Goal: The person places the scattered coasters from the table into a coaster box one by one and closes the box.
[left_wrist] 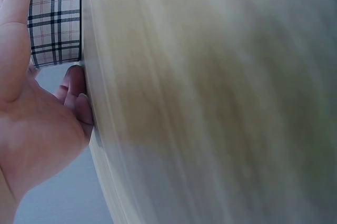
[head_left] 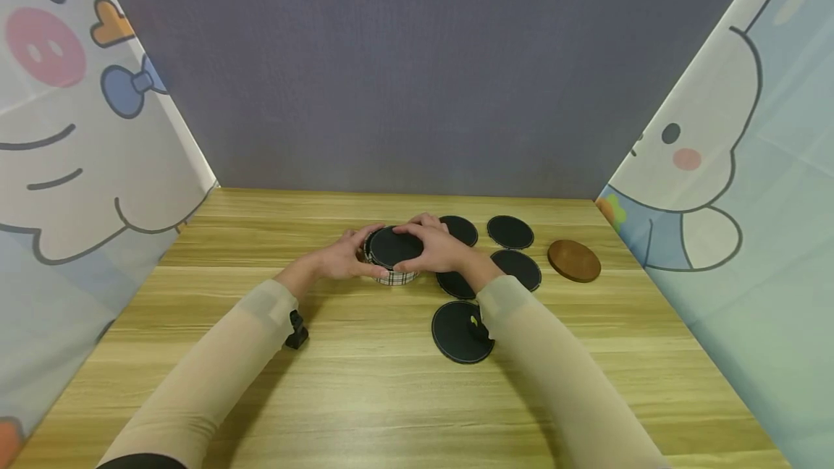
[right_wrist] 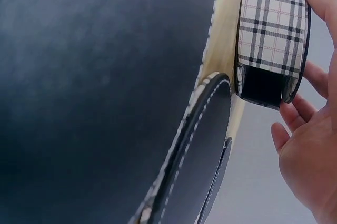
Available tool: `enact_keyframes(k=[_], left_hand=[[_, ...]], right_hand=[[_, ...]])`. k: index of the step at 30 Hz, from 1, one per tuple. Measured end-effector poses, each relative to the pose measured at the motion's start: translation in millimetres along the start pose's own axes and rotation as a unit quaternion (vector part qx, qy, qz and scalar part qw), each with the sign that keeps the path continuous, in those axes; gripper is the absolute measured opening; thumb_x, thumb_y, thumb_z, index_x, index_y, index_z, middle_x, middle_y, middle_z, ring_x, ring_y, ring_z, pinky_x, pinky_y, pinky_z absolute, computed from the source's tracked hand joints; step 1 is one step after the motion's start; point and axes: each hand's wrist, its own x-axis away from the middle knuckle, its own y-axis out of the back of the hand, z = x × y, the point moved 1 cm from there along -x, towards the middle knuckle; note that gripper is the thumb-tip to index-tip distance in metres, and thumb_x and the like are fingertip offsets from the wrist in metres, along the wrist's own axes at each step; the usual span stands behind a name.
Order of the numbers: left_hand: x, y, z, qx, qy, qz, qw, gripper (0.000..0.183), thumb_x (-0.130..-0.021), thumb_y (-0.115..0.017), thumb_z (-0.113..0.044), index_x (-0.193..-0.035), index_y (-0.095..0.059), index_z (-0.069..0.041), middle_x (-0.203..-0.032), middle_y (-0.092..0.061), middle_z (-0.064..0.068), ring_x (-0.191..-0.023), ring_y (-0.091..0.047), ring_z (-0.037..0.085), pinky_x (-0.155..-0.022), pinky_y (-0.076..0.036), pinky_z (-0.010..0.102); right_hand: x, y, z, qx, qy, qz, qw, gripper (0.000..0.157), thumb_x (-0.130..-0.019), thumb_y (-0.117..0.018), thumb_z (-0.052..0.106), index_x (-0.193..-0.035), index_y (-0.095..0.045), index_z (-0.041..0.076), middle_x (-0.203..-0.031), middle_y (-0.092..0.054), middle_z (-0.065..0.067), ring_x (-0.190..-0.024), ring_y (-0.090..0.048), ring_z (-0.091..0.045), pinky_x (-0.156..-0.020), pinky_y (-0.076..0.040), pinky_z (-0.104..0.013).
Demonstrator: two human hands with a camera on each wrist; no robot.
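Wooden table (head_left: 365,382) backed by a grey panel (head_left: 417,71). Two arms in cream sleeves (head_left: 202,375) reach forward from the near edge, converging on a round plaid holder (head_left: 399,279) left of a group of black discs. The left hand (head_left: 342,255) is clamped about the holder's left side, thumb across the near wall and index finger toward the far side; the left wrist view shows its remaining fingers bent beside the wall, close to the table. The right hand (head_left: 439,248) arches over the right side, thumb and fingers pinching the rim of the black top disc (head_left: 391,246), which lies over the holder. The holder stands on the table; in the right wrist view, a dark opening interrupts its plaid wall, and its contents cannot be told. Five loose black discs (head_left: 510,232) lie flat to the right, some partly hidden by the right arm. A brown disc (head_left: 574,260) lies beyond them, farthest right. A small black device (head_left: 296,331) sits at the left sleeve's cuff.
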Motion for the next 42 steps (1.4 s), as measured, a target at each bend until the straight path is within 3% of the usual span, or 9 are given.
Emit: enact_keyframes(k=[31, 42], left_hand=[[0.0, 1.5, -0.2, -0.016, -0.004, -0.001, 0.9999, 0.114, -0.093, -0.083, -0.063, -0.178, -0.011, -0.035, -0.155, -0.029, 0.026, -0.131, -0.055, 0.04, -0.112, -0.046, 0.06], [1.0, 1.2, -0.6, -0.026, -0.006, -0.006, 0.9996, 0.116, -0.092, -0.083, -0.065, -0.178, -0.011, -0.035, -0.152, -0.032, 0.025, -0.128, -0.057, 0.038, -0.112, -0.045, 0.062]], right_hand=[[0.6, 0.0, -3.1, -0.002, 0.016, 0.023, 1.0, 0.082, -0.097, -0.08, 0.058, -0.167, -0.05, 0.028, -0.175, -0.035, -0.007, -0.163, -0.026, -0.037, -0.129, -0.019, -0.068], [6.1, 4.0, -4.8, -0.017, 0.015, 0.015, 1.0, 0.08, -0.098, -0.08, 0.056, -0.166, -0.051, 0.027, -0.173, -0.038, -0.007, -0.163, -0.027, -0.037, -0.131, -0.016, -0.069]])
